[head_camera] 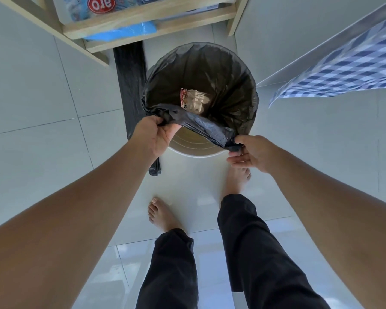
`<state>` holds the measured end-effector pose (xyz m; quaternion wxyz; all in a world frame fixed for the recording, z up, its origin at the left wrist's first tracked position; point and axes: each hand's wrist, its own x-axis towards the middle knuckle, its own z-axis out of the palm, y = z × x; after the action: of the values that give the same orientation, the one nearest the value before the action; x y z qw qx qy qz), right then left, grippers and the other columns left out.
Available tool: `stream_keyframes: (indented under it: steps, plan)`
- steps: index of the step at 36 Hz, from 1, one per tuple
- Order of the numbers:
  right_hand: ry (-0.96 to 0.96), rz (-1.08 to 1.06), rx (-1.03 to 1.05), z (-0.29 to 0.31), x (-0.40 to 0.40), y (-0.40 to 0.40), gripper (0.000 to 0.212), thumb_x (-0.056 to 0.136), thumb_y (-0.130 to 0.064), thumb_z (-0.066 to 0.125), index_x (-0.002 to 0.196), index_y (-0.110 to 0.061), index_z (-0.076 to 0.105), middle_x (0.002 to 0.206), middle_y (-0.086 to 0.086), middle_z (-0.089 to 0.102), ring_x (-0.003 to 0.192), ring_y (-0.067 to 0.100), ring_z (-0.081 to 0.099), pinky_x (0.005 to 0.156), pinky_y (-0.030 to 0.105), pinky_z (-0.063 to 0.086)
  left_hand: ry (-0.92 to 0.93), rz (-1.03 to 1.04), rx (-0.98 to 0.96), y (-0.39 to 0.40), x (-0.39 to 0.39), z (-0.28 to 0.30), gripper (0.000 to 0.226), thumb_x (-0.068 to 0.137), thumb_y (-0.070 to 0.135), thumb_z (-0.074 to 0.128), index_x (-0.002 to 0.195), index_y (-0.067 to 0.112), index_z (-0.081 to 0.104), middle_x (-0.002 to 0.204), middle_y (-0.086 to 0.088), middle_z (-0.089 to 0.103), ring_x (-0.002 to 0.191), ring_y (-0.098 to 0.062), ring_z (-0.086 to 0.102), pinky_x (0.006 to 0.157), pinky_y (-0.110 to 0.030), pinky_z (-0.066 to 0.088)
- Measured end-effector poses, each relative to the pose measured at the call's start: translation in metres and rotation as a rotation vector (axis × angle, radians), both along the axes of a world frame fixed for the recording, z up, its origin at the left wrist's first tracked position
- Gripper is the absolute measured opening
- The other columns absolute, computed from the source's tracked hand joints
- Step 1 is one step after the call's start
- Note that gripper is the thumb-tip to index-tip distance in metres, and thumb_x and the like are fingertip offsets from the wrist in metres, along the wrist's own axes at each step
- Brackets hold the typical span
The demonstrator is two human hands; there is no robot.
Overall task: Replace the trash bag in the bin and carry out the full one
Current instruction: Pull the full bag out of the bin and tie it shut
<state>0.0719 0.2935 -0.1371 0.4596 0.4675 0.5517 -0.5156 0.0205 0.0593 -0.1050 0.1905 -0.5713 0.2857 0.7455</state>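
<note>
Early stage: at frame centre, the left hand and right hand each pinch the near edge of the black trash bag, peeled off the bin. The bag remains inside; a folded black bag, apparently the replacement, lies on the floor left of it.

The bin mouth lies open above, hemmed by a wooden shelf behind and a checked cloth right.

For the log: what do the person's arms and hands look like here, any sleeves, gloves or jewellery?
Both forearms are bare up to the frame edge, with no sleeves showing. The left hand and right hand wear no gloves, and no rings, watch or bracelet are visible.
</note>
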Motion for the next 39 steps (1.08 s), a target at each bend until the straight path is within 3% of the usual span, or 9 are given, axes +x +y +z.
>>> stream_keyframes:
  steps: [4,7,11,18,20,24,27,33,39]
  plan:
    - [0.075,-0.200,0.079,-0.001,0.000,0.005,0.021,0.095,-0.021,0.059,0.092,0.000,0.060,0.059,0.010,0.067,0.063,0.024,0.074,0.063,0.039,0.063,0.022,0.022,-0.209,-0.013,-0.003,0.002,0.052,0.092,-0.013,0.033,0.137,0.007,0.048,0.127,-0.021,0.062,0.105,-0.043,0.066,0.075,-0.053,0.060]
    - [0.110,-0.404,-0.004,0.003,-0.007,0.009,0.018,0.097,-0.016,0.056,0.102,0.001,0.058,0.075,0.016,0.069,0.057,0.021,0.072,0.050,0.031,0.060,-0.016,-0.138,-0.513,-0.025,-0.007,0.002,0.060,0.081,-0.018,0.030,0.125,0.010,0.059,0.116,-0.016,0.065,0.094,-0.037,0.069,0.069,-0.044,0.063]
    - [0.174,-0.717,-0.127,0.010,-0.025,0.015,0.011,0.093,-0.002,0.055,0.103,0.002,0.056,0.080,0.017,0.066,0.053,0.022,0.068,0.048,0.028,0.057,-0.039,-0.332,-0.737,-0.039,-0.012,-0.001,0.043,0.082,-0.011,0.037,0.101,0.014,0.066,0.099,-0.006,0.067,0.089,-0.024,0.067,0.071,-0.037,0.063]
    - [0.251,-0.746,-0.169,0.024,-0.064,0.030,0.011,0.086,-0.010,0.068,0.078,-0.009,0.061,0.049,0.003,0.051,0.045,0.016,0.055,0.059,0.030,0.055,-0.037,-0.621,-1.056,-0.065,-0.033,0.001,0.033,0.080,-0.001,0.046,0.062,0.022,0.061,0.077,-0.003,0.068,0.063,-0.018,0.059,0.051,-0.024,0.044]
    - [0.294,-0.773,-0.190,0.033,-0.076,0.030,0.016,0.086,-0.012,0.068,0.072,-0.010,0.061,0.050,0.001,0.050,0.046,0.015,0.054,0.063,0.030,0.055,0.027,-0.677,-1.018,-0.066,-0.043,0.007,0.035,0.087,-0.001,0.041,0.064,0.022,0.055,0.078,-0.004,0.069,0.064,-0.014,0.061,0.049,-0.018,0.042]
    - [0.370,-0.874,-0.300,0.057,-0.098,0.026,0.026,0.084,-0.022,0.072,0.066,-0.011,0.056,0.053,0.002,0.049,0.052,0.018,0.056,0.076,0.031,0.054,0.204,-0.156,-0.764,-0.055,-0.060,0.038,0.038,0.085,-0.004,0.026,0.058,0.016,0.043,0.055,-0.006,0.058,0.042,-0.016,0.043,0.047,-0.021,0.036]
    - [0.411,-0.917,-0.334,0.071,-0.109,0.024,0.029,0.086,-0.020,0.068,0.063,-0.010,0.054,0.050,0.003,0.047,0.048,0.019,0.054,0.074,0.031,0.053,0.248,0.073,-0.577,-0.052,-0.069,0.060,0.038,0.087,-0.003,0.021,0.061,0.018,0.039,0.047,-0.001,0.050,0.037,-0.016,0.031,0.044,-0.022,0.030]
    - [0.344,-0.837,-0.234,0.083,-0.115,0.023,0.025,0.090,-0.004,0.055,0.066,-0.009,0.048,0.046,0.002,0.038,0.042,0.014,0.031,0.058,0.026,0.042,0.408,0.311,-0.363,-0.059,-0.065,0.092,0.027,0.049,-0.001,0.031,0.067,0.017,0.038,0.054,0.001,0.041,0.042,-0.016,0.022,0.044,-0.022,0.020]
    - [0.361,-0.795,-0.195,0.085,-0.106,0.031,0.011,0.085,-0.003,0.062,0.076,-0.007,0.057,0.059,0.005,0.052,0.051,0.016,0.045,0.062,0.029,0.047,0.358,0.286,-0.406,-0.084,-0.054,0.090,0.022,0.082,0.007,0.035,0.064,0.016,0.041,0.058,0.000,0.043,0.044,-0.017,0.018,0.045,-0.025,0.016]
